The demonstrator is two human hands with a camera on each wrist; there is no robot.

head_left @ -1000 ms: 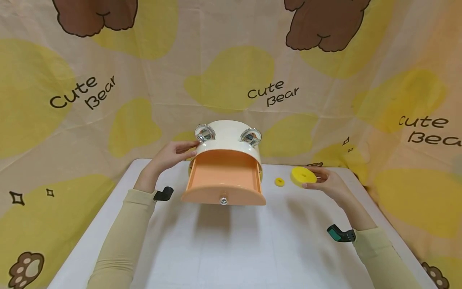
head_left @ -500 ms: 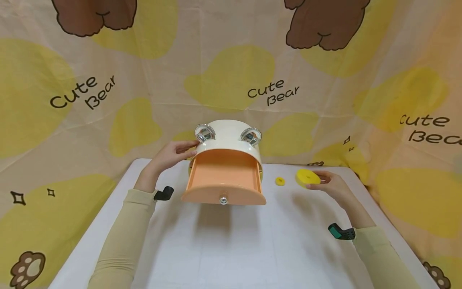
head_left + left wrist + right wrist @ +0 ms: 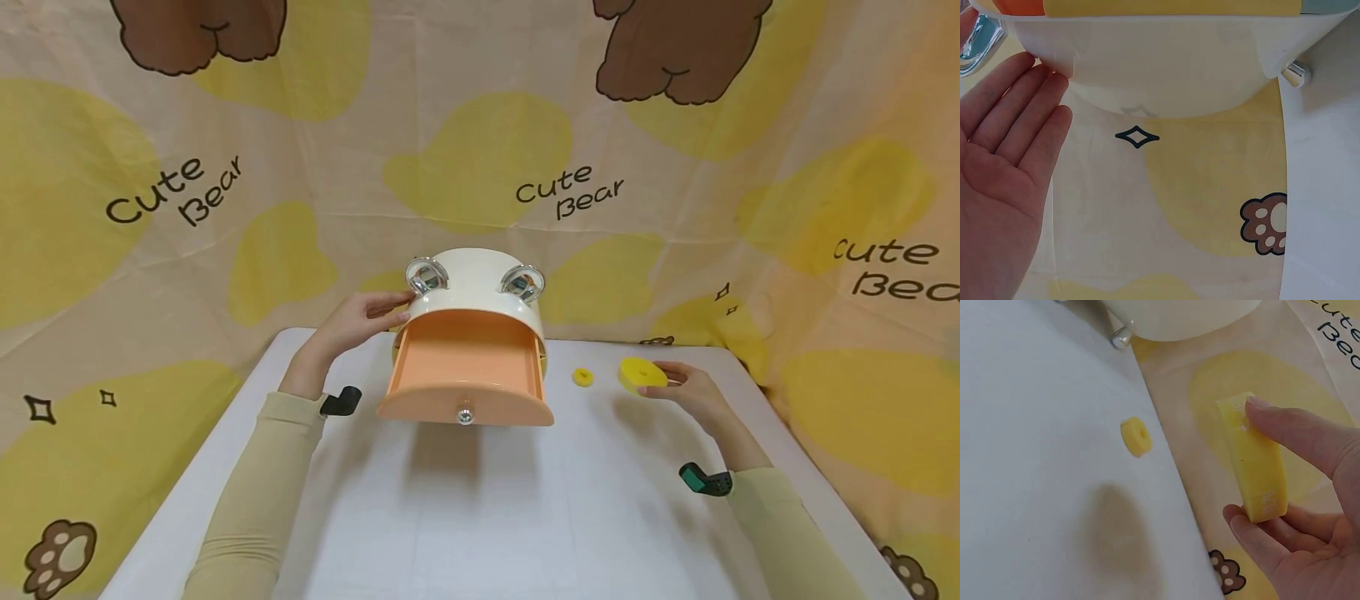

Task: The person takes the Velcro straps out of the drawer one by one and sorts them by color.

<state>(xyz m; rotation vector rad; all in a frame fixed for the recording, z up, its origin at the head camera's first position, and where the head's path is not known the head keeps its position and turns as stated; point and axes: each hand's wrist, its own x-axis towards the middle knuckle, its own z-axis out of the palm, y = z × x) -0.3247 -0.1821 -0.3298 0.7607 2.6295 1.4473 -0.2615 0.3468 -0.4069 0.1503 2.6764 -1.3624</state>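
Note:
My left hand (image 3: 348,323) is at the left side of a white, rounded drawer box (image 3: 474,279). In the left wrist view its fingers (image 3: 1035,112) are straight, their tips against the white wall. The box has two silver ring-shaped ears, and its orange drawer (image 3: 465,358) is pulled out, showing a bare floor and a round silver knob (image 3: 465,415). My right hand (image 3: 690,392) pinches a thick yellow disc (image 3: 1250,462) by its edge between thumb and fingers. The disc has a small central hole and is raised above the table.
A small yellow ring (image 3: 1132,439) lies on the white table (image 3: 480,517) between the box and my right hand. Behind stands a printed cloth backdrop (image 3: 450,50), close to the table's back edge. The box rests on short silver feet (image 3: 1297,74).
My right hand has moved slightly to the right and toward me with the yellow disc, away from the small ring. The left hand, the box and its drawer stay as they were.

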